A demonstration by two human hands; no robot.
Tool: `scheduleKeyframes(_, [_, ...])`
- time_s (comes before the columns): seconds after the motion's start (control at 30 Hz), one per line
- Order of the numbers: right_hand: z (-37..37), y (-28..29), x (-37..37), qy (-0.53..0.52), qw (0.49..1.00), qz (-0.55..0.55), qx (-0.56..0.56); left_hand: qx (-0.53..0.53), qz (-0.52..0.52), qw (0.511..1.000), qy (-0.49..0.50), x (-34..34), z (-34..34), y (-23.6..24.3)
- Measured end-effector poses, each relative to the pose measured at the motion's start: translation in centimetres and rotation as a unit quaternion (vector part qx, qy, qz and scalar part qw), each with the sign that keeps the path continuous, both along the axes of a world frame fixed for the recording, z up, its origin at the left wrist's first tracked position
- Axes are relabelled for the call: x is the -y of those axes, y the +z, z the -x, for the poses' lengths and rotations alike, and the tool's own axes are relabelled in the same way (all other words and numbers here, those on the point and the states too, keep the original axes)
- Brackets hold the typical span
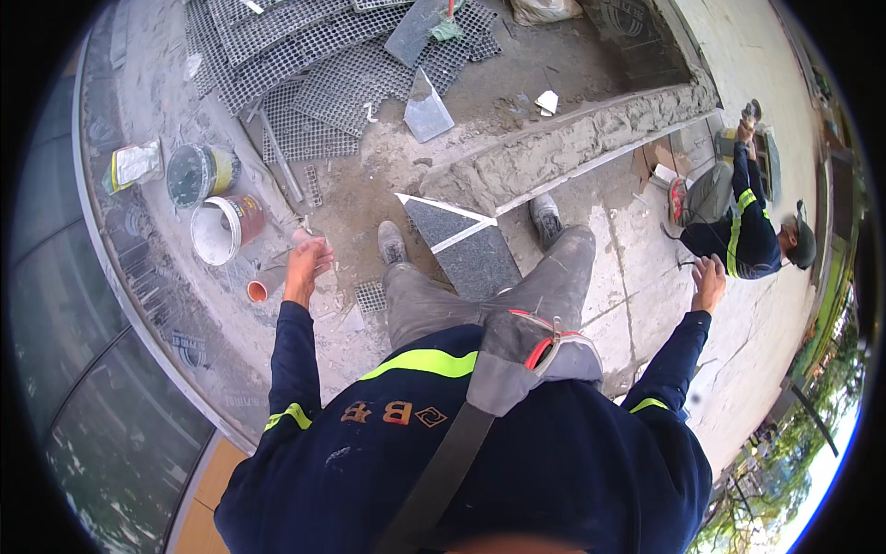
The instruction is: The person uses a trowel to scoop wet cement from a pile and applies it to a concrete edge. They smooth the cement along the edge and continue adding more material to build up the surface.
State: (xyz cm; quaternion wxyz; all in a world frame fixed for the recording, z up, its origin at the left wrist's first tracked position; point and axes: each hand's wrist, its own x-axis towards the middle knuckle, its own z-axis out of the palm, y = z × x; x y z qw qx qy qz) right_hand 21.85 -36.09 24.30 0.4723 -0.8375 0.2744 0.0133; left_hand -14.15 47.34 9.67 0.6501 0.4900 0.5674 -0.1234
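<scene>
My left hand (306, 270) is raised out to the left with loosely bent fingers and nothing seen in it. Nearest to it are a short orange-ended pipe (258, 291) and a bucket with pale residue inside (214, 233). My right hand (709, 283) hangs out to the right, fingers slightly apart, with no object visible in it. Between my legs a dark grey stone slab (466, 254) leans or lies by the end of a low wall coated in wet-looking mortar (563, 152). White strips edge the slab's top. A grey pouch (526, 351) hangs at my waist.
Stacked black plastic grid panels (314, 83) and a triangular grey stone offcut (428, 109) lie ahead. A second bucket (196, 175) and a yellow-white bag (137, 166) stand at left, beside a glass front (74, 369). A co-worker (738, 217) crouches at right beyond the wall.
</scene>
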Motion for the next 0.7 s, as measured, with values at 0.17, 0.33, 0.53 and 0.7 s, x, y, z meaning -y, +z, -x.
scheduleKeyframes(0.17, [37.5, 6.3, -0.7, -0.371, 0.923, 0.04, -0.094, 0.08, -0.192, 0.975, -0.08, -12.7, -3.1, -5.6])
scheduleKeyframes(0.33, [48.3, 6.9, -7.7, -0.45, 0.883, 0.095, 0.095, 0.031, -0.146, 0.959, -0.241, -14.6, 3.1, -9.0])
scheduleKeyframes(0.53, [31.5, 11.6, -19.7, -0.237, 0.921, 0.295, 0.092, -0.045, 0.0, 0.92, -0.389, -7.3, 11.9, -9.3])
scheduleKeyframes(0.7, [16.5, 8.1, -27.7, -0.012, 0.924, 0.369, 0.095, -0.223, 0.161, 0.869, -0.412, -3.9, 16.3, -4.5])
